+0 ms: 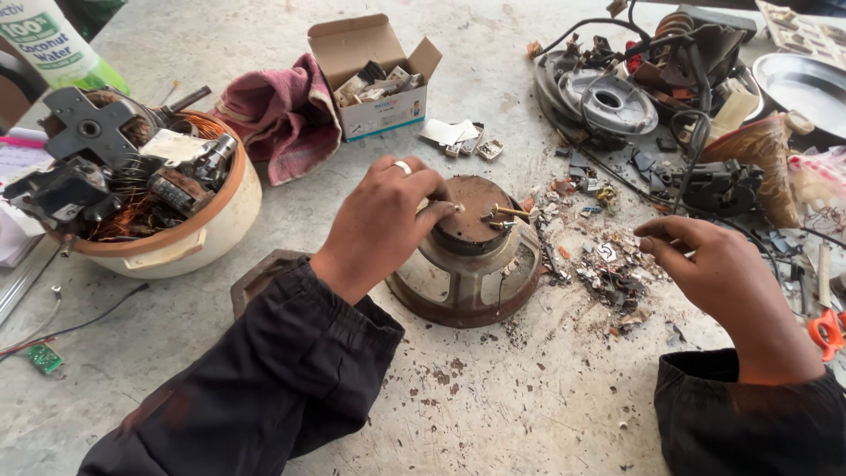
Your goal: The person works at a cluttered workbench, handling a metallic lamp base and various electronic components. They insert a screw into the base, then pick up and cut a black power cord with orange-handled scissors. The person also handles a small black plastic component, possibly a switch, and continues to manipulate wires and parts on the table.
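A rusty round metal speaker frame (pixel 471 264), lying with its brown magnet block on top, sits in the middle of the grey worktable (pixel 493 414), just in front of the person. It looks heavy and stiff; I judge it will not bend, but the rust flakes make it dirty and a little rough to grip. The wide lower rim seems the safest place to take hold, because the small brass terminals (pixel 504 214) on top look thin and easy to break.

The left hand (pixel 383 220) rests on the top edge of the magnet, the fingers curled and pinched together on some small part there; what exactly it holds I cannot tell. A ring is on one finger. The right hand (pixel 714 264) hovers apart to the right, loosely closed, and seems to pinch a thin light stick between thumb and fingers.

Between both hands lies a heap of small broken scraps (pixel 608 264). Behind it stand dark dismantled motor parts with black cables (pixel 643 79). To the left, a cream round bowl (pixel 189 238) is full of copper windings and black pieces. Near it lie a crumpled pink cloth (pixel 282 115) and an open white cardboard box (pixel 379 79) with small parts. Orange-handled scissors (pixel 827 330) are at the right edge.
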